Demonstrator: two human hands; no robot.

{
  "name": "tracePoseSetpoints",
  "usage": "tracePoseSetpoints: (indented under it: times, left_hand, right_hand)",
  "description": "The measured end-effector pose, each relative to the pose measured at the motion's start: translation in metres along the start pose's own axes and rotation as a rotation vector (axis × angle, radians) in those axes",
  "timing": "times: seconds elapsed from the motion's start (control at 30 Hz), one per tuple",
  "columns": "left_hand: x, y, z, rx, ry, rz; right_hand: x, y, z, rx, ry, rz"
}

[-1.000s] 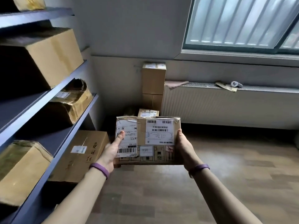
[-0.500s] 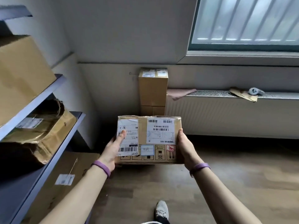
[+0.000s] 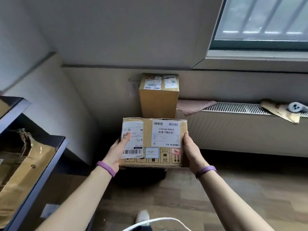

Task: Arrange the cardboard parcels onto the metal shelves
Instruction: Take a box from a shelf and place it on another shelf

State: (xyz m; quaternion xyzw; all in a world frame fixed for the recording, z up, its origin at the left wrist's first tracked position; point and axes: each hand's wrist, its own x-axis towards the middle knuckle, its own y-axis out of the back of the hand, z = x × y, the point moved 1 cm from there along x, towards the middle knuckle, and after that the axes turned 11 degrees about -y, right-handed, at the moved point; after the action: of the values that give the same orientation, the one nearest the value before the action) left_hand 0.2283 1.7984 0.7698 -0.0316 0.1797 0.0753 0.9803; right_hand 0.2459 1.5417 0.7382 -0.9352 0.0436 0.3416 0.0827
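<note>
I hold a flat cardboard parcel (image 3: 148,142) with white shipping labels at chest height in the middle of the view. My left hand (image 3: 118,149) grips its left side with the thumb on the top label. My right hand (image 3: 191,150) grips its right side. The metal shelves (image 3: 45,167) run along the left edge, with a crumpled taped parcel (image 3: 21,167) lying on the nearer shelf. A taller parcel (image 3: 159,95) stands in the corner behind the one I hold.
A white radiator (image 3: 241,130) runs along the wall under the window, with a pink cloth (image 3: 195,106), cardboard scraps (image 3: 280,110) and a tape roll (image 3: 295,107) on top. Another box (image 3: 55,202) sits on the floor under the shelves. My shoe (image 3: 142,215) shows on the wood floor.
The view has swung right and away from the shelves, so fewer shelved parcels show. Both hands keep the same grip on the parcel.
</note>
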Motion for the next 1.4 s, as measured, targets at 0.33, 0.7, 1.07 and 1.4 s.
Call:
tracePoseSetpoints:
  times: [0.33, 0.7, 1.07, 1.4]
  left_hand:
    - [0.178, -0.006, -0.013, -0.005, 0.148, -0.057]
    - [0.337, -0.012, -0.060, 0.054, 0.375, -0.061]
    - [0.385, -0.016, -0.100, 0.028, 0.476, -0.009]
    - [0.394, -0.013, -0.100, 0.072, 0.451, 0.035]
  right_hand:
    - [0.151, -0.027, -0.032, 0.008, -0.171, 0.058]
    - [0.298, -0.044, -0.033, 0.027, -0.334, 0.194]
    - [0.352, -0.042, -0.012, -0.056, -0.413, 0.224]
    - [0.346, -0.048, -0.029, -0.201, -0.266, 0.285]
